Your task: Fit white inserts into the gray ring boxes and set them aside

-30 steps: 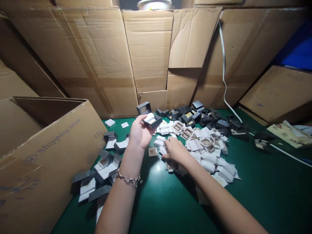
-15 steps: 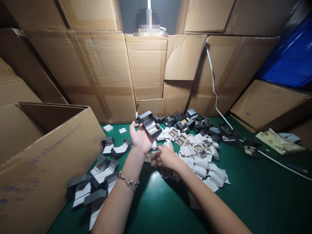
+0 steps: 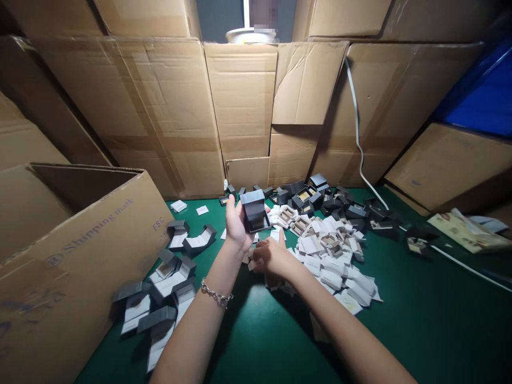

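Observation:
My left hand (image 3: pixel 238 226) holds a small black hinged box (image 3: pixel 255 210) with its lid raised and its inside facing me. My right hand (image 3: pixel 274 256) is lower and to the right, at the near left edge of a heap of white card inserts (image 3: pixel 320 245). Its fingers curl around or against something among the inserts, and I cannot make out what. Behind the heap lies a pile of black boxes (image 3: pixel 306 197), some of them open. To the left, several open black boxes with white inserts (image 3: pixel 172 285) lie on the green table (image 3: pixel 256 341).
A large open carton (image 3: pixel 100 250) stands at the left. Stacked cartons (image 3: pixel 168 117) wall off the back. A white cable (image 3: pixel 356 122) runs down them and across the right side, near a beige packet (image 3: pixel 460 229). Small white cards (image 3: pixel 202 210) lie at the back left.
My left hand has turned the black box more upright, so its inside faces me more. The right hand stays at the inserts. The view has shifted slightly.

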A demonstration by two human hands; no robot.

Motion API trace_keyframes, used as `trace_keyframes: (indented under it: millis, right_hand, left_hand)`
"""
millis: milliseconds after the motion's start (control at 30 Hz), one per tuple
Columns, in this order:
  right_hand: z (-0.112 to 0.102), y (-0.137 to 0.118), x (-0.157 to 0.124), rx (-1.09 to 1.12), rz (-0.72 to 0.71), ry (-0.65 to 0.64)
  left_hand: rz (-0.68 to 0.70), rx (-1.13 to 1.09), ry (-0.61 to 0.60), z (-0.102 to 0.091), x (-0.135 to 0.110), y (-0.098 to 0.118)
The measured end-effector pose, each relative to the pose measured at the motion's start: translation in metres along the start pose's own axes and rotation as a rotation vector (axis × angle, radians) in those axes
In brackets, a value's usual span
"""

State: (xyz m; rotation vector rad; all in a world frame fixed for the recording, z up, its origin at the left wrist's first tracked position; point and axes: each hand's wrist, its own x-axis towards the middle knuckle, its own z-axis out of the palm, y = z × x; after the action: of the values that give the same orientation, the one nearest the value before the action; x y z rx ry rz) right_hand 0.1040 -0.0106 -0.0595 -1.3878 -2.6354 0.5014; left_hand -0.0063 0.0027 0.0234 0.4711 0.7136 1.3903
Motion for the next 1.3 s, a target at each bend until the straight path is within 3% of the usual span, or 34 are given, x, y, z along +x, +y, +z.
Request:
trace_keyframes:
  millis: [333, 467, 567, 700, 867, 1100, 1300]
  right_hand:
    - [0.007, 0.004, 0.005, -0.03, -0.027, 0.052]
    - [-0.008, 0.007, 0.004, 0.005, -0.058, 0.071]
    - [-0.026, 0.011, 0.0, 0.077, -0.006, 0.134]
    - [-0.054, 0.018, -0.013, 0.085, 0.047, 0.281]
    - [-0.08, 0.024, -0.029, 0.129, 0.013, 0.498]
    - [-0.093, 0.015, -0.039, 0.272, -0.035, 0.664]
    - [-0.09, 0.007, -0.038, 0.432, -0.1, 0.647]
  left_hand:
    - [-0.186, -0.069, 0.037, -0.004, 0.011, -0.006]
    - [-0.159, -0.074, 0.025, -0.006, 0.013, -0.004]
    - [-0.118, -0.093, 0.043, -0.005, 0.012, 0.001]
    - [-0.089, -0.126, 0.054, -0.006, 0.01, 0.008]
    - [-0.065, -0.098, 0.02, -0.005, 0.009, 0.009]
    - [-0.012, -0.012, -0.073, 0.004, 0.002, 0.002]
    - [0.005, 0.023, -0.201, 0.001, 0.005, -0.005]
